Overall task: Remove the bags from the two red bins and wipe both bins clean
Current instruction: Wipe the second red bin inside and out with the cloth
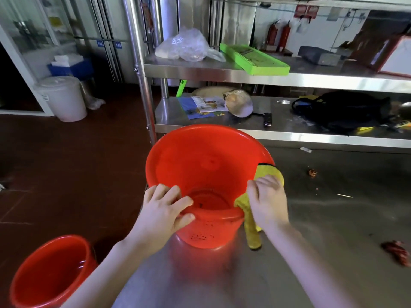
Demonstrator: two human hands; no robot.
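Note:
A red bin (200,161) stands on the steel table (322,218), tilted toward me, with no bag inside and dark specks on its outer wall. My left hand (164,207) grips its near rim, thumb inside. My right hand (266,201) presses a yellow cloth (252,232) over the rim on the right side; part of the cloth hangs down outside the bin. A second red bin (51,270) stands on the floor at the lower left, also without a bag, with a little liquid shining inside.
Steel shelves behind the table hold a clear plastic bag (186,45), a green tray (255,58), a black bag (342,110) and a knife (267,119). Red scraps (397,252) lie on the table's right. A white bucket (64,98) stands on the brown floor.

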